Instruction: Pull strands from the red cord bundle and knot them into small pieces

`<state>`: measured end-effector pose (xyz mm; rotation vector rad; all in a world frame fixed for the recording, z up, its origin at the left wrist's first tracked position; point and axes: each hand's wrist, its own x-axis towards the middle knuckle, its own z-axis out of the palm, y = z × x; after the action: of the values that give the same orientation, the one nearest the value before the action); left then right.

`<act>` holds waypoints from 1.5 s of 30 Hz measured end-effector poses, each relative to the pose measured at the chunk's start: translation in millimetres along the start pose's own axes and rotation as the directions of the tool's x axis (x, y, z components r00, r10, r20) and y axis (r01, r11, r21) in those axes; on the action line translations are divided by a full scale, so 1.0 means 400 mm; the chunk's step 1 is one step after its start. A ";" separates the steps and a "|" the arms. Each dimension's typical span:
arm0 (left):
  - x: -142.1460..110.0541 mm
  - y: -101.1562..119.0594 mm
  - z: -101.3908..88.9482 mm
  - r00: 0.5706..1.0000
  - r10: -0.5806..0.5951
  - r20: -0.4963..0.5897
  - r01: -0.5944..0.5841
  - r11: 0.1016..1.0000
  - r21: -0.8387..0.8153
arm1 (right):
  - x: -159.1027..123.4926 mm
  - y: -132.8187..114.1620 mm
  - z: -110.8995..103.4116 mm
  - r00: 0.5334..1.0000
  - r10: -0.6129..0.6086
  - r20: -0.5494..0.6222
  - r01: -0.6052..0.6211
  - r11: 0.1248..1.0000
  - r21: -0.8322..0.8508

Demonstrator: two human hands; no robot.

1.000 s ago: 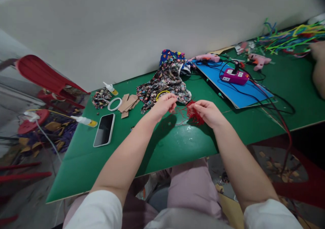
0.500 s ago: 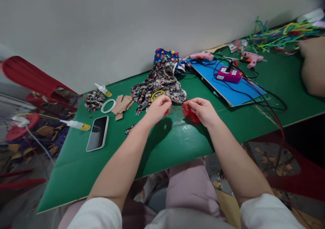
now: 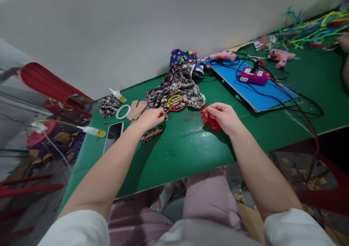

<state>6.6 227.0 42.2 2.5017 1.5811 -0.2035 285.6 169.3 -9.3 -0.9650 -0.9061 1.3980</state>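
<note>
My right hand (image 3: 222, 118) pinches a tangled bundle of red thread (image 3: 212, 124), part of which rests on the green table (image 3: 185, 162). Loose red strands trail left from the bundle across the tabletop. My left hand (image 3: 153, 118) is closed, thumb against fingers, above the table; whatever it may hold is too small to make out. Beside it lie scissors (image 3: 177, 107) with one yellow and one red handle loop. Just below it sits a small floral-covered piece with a brown strip (image 3: 152, 134). Dark floral fabric (image 3: 180, 82) lies crumpled behind the scissors.
At left are a phone (image 3: 114, 133), a white tape ring (image 3: 123, 111), cardboard strips (image 3: 136, 109) and glue bottles (image 3: 94, 131). A purple power strip (image 3: 253, 76) with cables sits on a blue folder (image 3: 261, 96). Pink glue guns (image 3: 282, 56) lie behind. Another person's arm (image 3: 346, 67) shows at right.
My left hand has moved left, away from my right hand, uncovering the scissors and the floral-covered piece. My right hand still holds the red thread. The view has shifted slightly.
</note>
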 end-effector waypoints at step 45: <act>-0.003 -0.011 0.055 0.985 0.039 -0.169 -0.028 0.997 0.068 | 0.009 -0.037 -0.063 0.983 -0.034 -0.182 0.112 0.893 0.436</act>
<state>1.7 222.9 20.7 2.6570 1.6171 -0.0387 314.5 173.5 -4.8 -0.6777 -0.4566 1.3553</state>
